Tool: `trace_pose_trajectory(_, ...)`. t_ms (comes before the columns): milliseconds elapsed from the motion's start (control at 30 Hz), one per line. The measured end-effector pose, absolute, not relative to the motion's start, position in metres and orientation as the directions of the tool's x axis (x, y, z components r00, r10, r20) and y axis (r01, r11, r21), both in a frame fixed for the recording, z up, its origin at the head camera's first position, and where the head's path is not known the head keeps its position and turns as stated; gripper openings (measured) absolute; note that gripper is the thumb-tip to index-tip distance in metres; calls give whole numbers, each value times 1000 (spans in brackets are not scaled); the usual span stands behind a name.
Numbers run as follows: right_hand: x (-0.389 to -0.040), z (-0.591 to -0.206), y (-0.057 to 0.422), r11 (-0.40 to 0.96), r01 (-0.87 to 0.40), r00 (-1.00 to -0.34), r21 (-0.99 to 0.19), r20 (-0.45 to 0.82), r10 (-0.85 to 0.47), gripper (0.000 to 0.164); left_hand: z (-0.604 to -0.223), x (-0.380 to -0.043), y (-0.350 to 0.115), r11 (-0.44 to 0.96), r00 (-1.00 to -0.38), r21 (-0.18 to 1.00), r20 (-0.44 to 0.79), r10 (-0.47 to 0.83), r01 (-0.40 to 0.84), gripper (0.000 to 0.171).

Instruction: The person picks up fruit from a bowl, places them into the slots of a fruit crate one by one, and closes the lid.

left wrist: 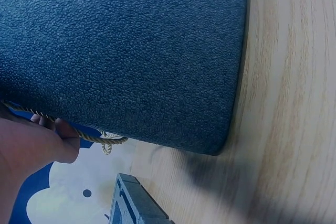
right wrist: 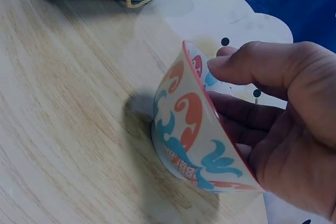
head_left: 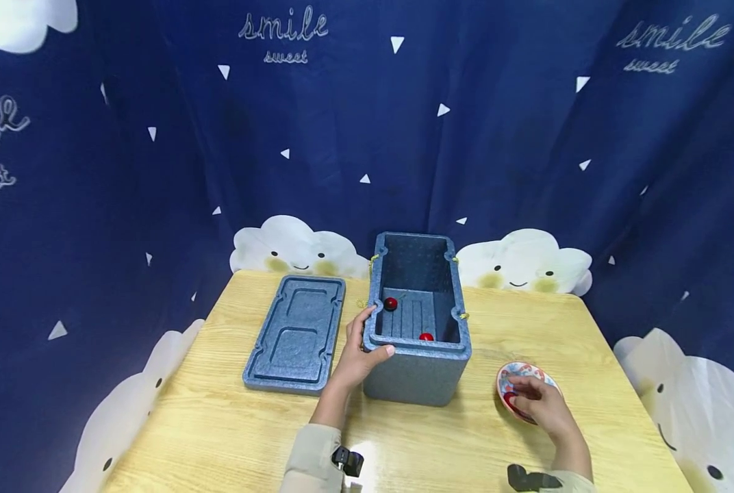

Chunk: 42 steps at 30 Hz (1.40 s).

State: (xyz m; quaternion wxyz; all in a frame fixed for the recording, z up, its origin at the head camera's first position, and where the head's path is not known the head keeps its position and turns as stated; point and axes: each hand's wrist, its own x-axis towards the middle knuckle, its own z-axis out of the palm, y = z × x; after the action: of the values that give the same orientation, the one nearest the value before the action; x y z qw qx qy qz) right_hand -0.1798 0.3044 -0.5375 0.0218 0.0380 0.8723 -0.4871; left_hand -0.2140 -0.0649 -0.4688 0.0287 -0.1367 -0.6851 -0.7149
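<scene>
A tall blue-grey box [head_left: 413, 373] stands uncovered on the table. My left hand [head_left: 356, 356] holds its near left corner, with the thumb along the front and the fingers at the left rim. Inside lie a dark red cherry [head_left: 390, 304] with a stem and a brighter red one [head_left: 426, 337]. To the right, my right hand [head_left: 542, 404] reaches into a patterned bowl [right wrist: 184, 124], fingers below the rim and thumb apart from them. A red cherry [head_left: 509, 398] shows in the bowl beside the thumb; the right wrist view hides it.
The box's flat lid [head_left: 296, 333] lies on the wooden table [head_left: 200, 424] to the left. Yellow cord [left wrist: 94, 139] runs along the box's sides. A dark blue curtain [head_left: 336, 137] with white clouds hangs behind and at both sides.
</scene>
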Motion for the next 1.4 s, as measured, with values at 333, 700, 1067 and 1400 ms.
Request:
trace_pose_trajectory(333,-181,-540,302,504,90,-996,-859,-77,47,41,-468,-214,-65,-61,-962,973,230,150,224,80)
trace_pose_trajectory(700,-184,-541,305,482,84,-996,-872,-70,46,44,-468,-215,-66,-61,-957,969,246,156,239,80)
trace_pose_trajectory(1067,-186,-547,305,560,122,-992,-819,-97,75,48,-467,-214,-63,-81,-960,970,238,147,228,80)
trace_pose_trajectory(1400,-181,-542,305,495,135,-991,-858,-109,82,51,-467,-214,-63,-87,-961,968,244,134,234,80)
